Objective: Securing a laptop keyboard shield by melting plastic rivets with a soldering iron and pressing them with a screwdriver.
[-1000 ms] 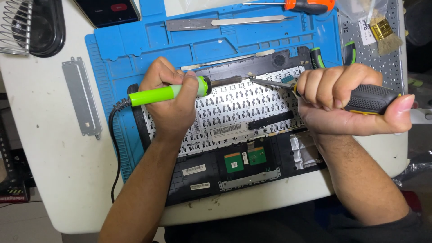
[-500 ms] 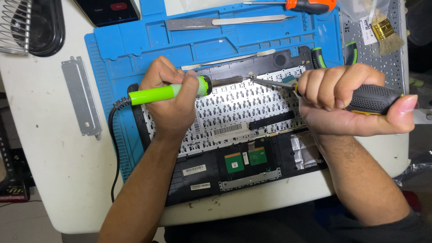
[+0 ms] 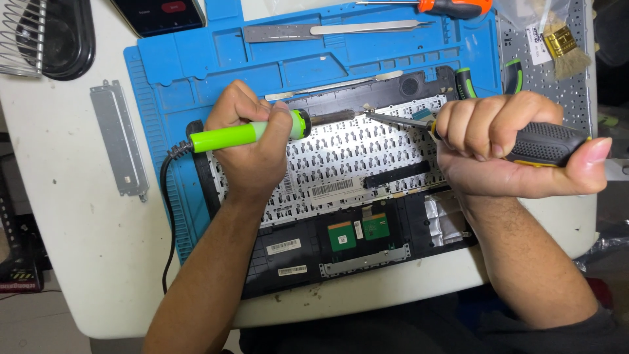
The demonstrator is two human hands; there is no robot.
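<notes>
- The keyboard [image 3: 341, 164] lies face down in the middle of the frame, on the blue mat [image 3: 196, 59].
- The left hand [image 3: 252, 144] grips the green iron [image 3: 242, 134]; its tip has stayed on the top edge.
- The right hand [image 3: 498, 144] is closed round a black-handled tool [image 3: 544, 144], its blade still by that tip.
- Nothing has moved, so the same spot is still being worked.

Table [image 3: 72, 216]: white, round-cornered top, standing under everything and filling most of the view.
Mat [image 3: 196, 59]: blue compartmented work mat, lying across the table's far half.
Floor [image 3: 26, 328]: grey, showing past the table's near left corner.
Light: falling evenly from above, casting only soft shadows.
</notes>
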